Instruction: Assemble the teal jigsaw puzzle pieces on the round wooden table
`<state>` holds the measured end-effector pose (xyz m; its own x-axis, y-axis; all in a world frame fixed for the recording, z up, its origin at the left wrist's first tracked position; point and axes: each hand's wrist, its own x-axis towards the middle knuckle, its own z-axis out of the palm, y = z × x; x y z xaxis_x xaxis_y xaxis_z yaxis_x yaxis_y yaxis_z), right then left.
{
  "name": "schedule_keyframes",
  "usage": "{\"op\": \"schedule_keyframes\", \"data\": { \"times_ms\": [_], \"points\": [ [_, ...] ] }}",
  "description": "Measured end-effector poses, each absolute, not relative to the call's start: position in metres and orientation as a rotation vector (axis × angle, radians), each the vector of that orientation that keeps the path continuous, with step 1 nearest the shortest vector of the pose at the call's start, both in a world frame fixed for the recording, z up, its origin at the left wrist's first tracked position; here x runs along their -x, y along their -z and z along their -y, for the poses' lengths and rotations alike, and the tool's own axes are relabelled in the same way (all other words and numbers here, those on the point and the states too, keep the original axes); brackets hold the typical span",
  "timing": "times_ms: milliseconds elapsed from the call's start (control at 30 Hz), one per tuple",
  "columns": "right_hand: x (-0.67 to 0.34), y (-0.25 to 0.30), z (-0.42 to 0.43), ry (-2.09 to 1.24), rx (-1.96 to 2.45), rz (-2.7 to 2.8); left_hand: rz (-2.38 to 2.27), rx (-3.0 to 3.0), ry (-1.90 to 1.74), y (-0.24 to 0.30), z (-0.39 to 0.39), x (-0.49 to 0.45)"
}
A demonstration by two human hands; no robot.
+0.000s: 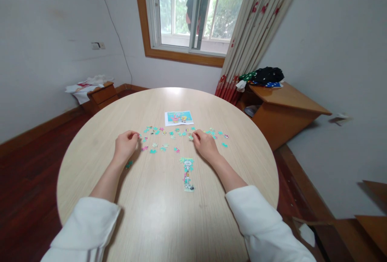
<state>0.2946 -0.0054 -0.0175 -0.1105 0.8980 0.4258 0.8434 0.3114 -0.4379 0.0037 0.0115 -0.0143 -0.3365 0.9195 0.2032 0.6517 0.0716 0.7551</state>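
My left hand (126, 146) is closed in a pinch at the left end of the scattered jigsaw pieces, with a small pink puzzle piece (138, 136) at its fingertips. On the other side, my right hand (205, 145) pinches a pale green puzzle piece (190, 137) among the loose ones. Several loose teal, pink and yellow pieces (164, 148) lie between and around both hands. Nearer to me, a joined strip of puzzle pieces (188, 173) shows a pale blue cartoon figure. One teal piece (129, 164) lies beside my left wrist.
A printed reference picture (179, 118) lies beyond the pieces on the round wooden table (157, 221). Behind the table are a window and a curtain (250, 24). To the right stands a brown desk (281, 105) with clothes on top; a small cabinet (102, 94) stands left.
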Motion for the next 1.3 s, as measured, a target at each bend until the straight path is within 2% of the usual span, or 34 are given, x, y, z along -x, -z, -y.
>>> {"op": "schedule_keyframes", "data": {
  "times_ms": [167, 500, 1300],
  "points": [
    [-0.301, 0.018, 0.005, -0.343, 1.468, 1.8, -2.02, -1.604, -1.144, 0.014, -0.01, -0.005],
    [-0.302, 0.025, -0.001, -0.55, 1.347, 1.611, -2.029, -1.707, -1.105, 0.009, -0.005, -0.013],
    [-0.307, 0.025, 0.011, -0.463, 1.371, 1.528, -1.954, -1.771, -1.12, 0.011, -0.001, -0.024]
  ]
}}
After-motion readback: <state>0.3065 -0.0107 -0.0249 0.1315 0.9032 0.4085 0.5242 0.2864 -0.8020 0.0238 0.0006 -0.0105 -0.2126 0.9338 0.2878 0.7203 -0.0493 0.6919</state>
